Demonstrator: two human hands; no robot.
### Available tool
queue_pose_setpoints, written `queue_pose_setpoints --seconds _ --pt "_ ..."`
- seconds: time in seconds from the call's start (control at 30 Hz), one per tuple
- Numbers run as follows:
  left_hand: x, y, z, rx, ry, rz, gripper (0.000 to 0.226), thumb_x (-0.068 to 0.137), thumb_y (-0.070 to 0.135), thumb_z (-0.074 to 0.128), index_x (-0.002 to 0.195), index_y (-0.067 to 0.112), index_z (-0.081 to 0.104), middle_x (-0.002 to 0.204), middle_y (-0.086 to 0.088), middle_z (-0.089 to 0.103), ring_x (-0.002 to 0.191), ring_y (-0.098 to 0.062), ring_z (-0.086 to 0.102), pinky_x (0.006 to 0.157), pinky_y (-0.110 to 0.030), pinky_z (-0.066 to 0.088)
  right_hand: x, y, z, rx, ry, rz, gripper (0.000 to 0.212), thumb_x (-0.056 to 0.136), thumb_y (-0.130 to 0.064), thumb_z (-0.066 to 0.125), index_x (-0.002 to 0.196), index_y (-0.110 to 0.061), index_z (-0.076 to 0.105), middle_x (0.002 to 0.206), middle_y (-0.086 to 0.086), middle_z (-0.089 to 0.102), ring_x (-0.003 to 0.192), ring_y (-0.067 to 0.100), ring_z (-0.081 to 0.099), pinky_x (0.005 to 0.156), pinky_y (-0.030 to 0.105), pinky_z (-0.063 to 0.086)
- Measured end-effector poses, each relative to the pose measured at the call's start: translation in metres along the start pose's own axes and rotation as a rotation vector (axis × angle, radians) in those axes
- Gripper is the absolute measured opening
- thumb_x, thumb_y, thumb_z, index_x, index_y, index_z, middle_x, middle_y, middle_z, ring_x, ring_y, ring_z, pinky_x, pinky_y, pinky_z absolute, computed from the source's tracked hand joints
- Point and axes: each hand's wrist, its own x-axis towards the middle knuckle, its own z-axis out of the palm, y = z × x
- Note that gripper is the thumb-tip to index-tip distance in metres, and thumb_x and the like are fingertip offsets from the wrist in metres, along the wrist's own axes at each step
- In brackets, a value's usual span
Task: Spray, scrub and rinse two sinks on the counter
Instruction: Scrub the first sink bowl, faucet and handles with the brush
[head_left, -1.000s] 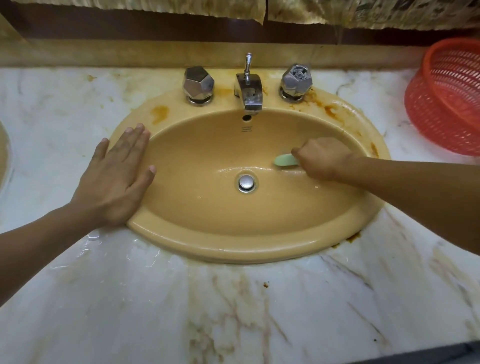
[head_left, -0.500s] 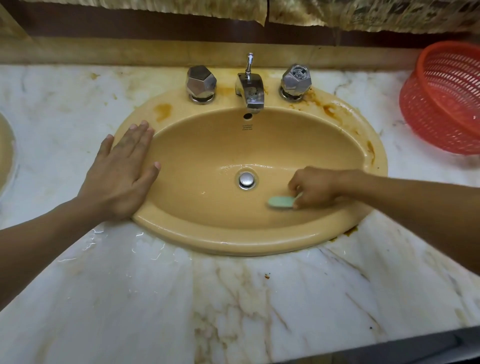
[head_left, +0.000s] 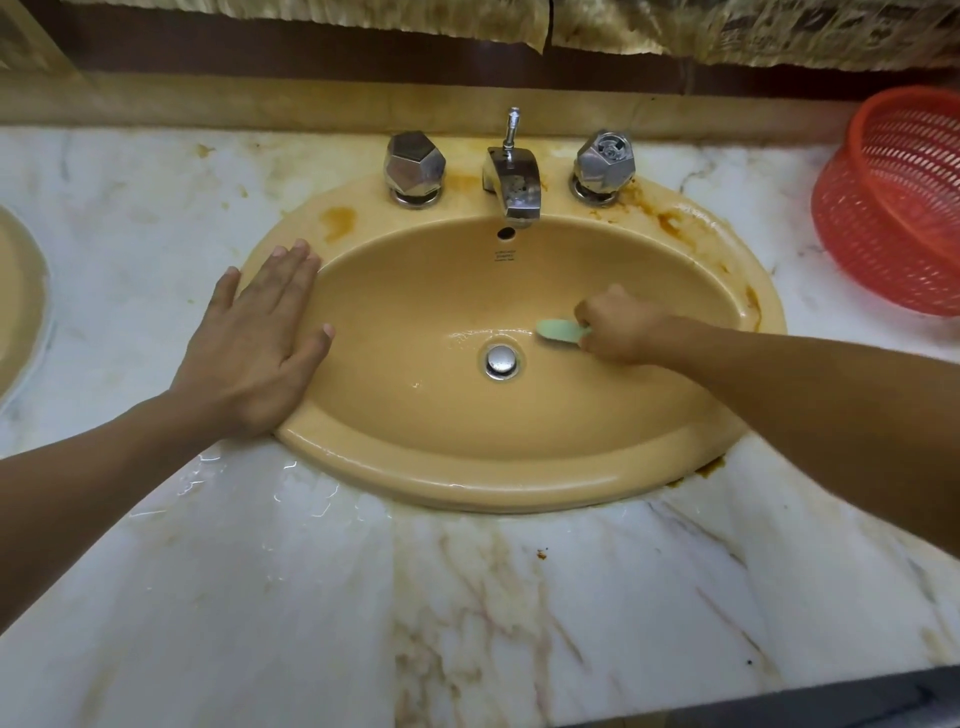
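Note:
A yellow oval sink (head_left: 467, 483) is set into the marble counter, with brown stains on its back rim. My right hand (head_left: 621, 327) is inside the bowl, closed on a pale green scrub brush (head_left: 558, 331) whose head touches the basin just right of and above the chrome drain (head_left: 501, 361). My left hand (head_left: 257, 340) lies flat, fingers spread, on the sink's left rim and the counter. The edge of a second yellow sink (head_left: 21, 306) shows at the far left.
A chrome spout (head_left: 511, 184) and two faceted chrome knobs (head_left: 414, 165) (head_left: 605, 162) stand at the sink's back. A red plastic basket (head_left: 896, 202) lies on the counter at right. Water puddles on the marble (head_left: 218, 483) below my left hand. The counter's front edge runs along the bottom right.
My right hand swept the brush from the back right of the bowl down to the front of the drain, then back up to its right. My left hand stayed on the rim.

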Motion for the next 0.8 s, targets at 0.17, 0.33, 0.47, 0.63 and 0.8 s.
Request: queue_pose_setpoints --seconds 0.17,0.33,0.47,0.63,0.8 --pt "0.0 0.0 -0.001 -0.008 0.001 0.008 0.078 0.097 0.06 0.015 0.165 0.022 0.007 0.173 0.006 0.001 0.157 -0.005 -0.006 0.128 -0.041 -0.003 -0.001 -0.049 0.018 0.195 -0.036 0.032 0.015 0.091 -0.023 0.062 0.086 -0.011 0.054 0.101 0.014 0.057 0.079 0.03 0.057 0.065 0.031 0.045" --pt "0.0 0.002 -0.001 -0.004 0.005 -0.001 0.078 0.097 0.059 0.016 0.165 0.021 0.008 0.173 0.006 0.001 0.157 -0.006 -0.006 0.128 -0.042 -0.003 -0.004 -0.054 0.002 0.275 -0.154 0.202 0.013 0.089 -0.01 0.066 0.082 -0.003 0.058 0.07 0.014 0.061 0.047 0.026 0.054 0.041 0.023 0.041" --pt "-0.001 0.002 -0.001 -0.012 0.003 0.001 0.078 0.097 0.058 0.017 0.165 0.021 0.008 0.173 0.006 0.001 0.157 -0.006 -0.006 0.128 -0.041 -0.003 0.002 -0.081 0.009 0.455 -0.04 0.21 0.023 0.091 -0.016 0.062 0.076 -0.006 0.048 0.077 0.011 0.053 0.056 0.024 0.054 0.042 0.026 0.04" --pt "0.0 0.001 0.0 -0.012 0.012 0.001 0.077 0.097 0.058 0.019 0.165 0.022 0.009 0.173 0.006 0.003 0.158 -0.006 -0.005 0.128 -0.042 -0.002 -0.003 -0.057 -0.001 0.406 -0.229 0.259 0.019 0.09 -0.005 0.065 0.075 -0.004 0.052 0.064 0.012 0.052 0.044 0.022 0.042 0.043 0.021 0.034" --pt "0.0 0.003 -0.001 -0.018 0.008 -0.004 0.078 0.097 0.058 0.019 0.165 0.022 0.008 0.173 0.007 0.001 0.157 -0.005 -0.006 0.128 -0.042 -0.003 0.014 -0.086 0.015 0.191 0.058 -0.092 0.015 0.09 -0.021 0.064 0.084 -0.01 0.055 0.093 0.013 0.06 0.076 0.03 0.057 0.057 0.029 0.037"
